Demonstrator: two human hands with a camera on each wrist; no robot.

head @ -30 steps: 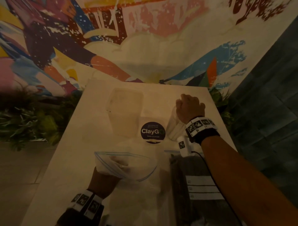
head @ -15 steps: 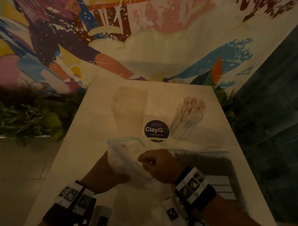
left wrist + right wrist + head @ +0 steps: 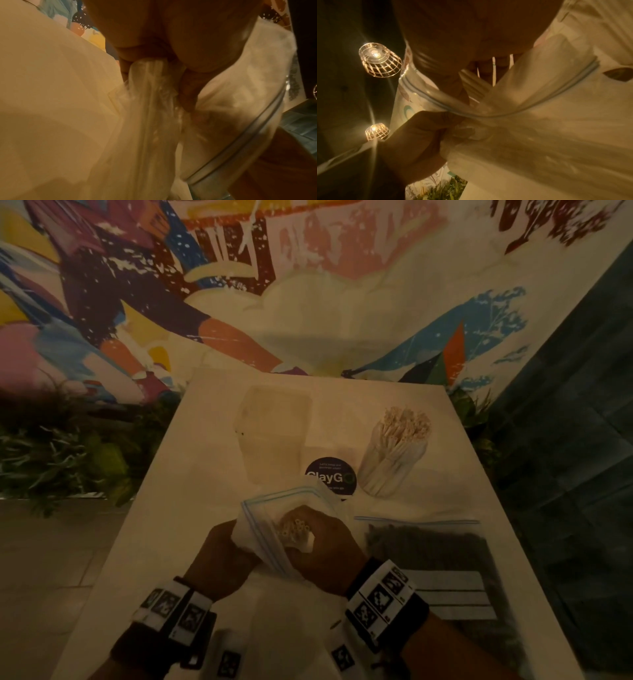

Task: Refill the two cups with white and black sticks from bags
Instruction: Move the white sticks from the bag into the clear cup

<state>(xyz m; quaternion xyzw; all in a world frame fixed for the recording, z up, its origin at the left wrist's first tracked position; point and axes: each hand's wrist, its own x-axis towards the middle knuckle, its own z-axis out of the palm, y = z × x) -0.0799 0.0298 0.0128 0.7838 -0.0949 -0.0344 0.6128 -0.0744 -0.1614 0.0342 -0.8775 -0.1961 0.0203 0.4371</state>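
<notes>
The step in hand looks like drawing another bunch of white sticks out of the bag (image 3: 274,529). To do it well, I would keep the mouth held wide and steady, pull the bunch straight out along its length so no stick snags on the zip strip, and carry it upright to the cup.

Taking the round sticker (image 3: 330,475) as landmark: the left hand (image 3: 219,556) sits near and left of it, fingers curled round a gathered fold of the bag by its mouth. The right hand (image 3: 323,549) is just below the sticker, inside the mouth, clamped round a bunch of sticks (image 3: 296,529) with their ends up. The two hands are close together.

An empty cup (image 3: 274,426) stands beyond and left of the sticker. A cup of white sticks (image 3: 394,450) stands just right of it. The black-stick bag (image 3: 428,556) lies flat, below and right.
</notes>
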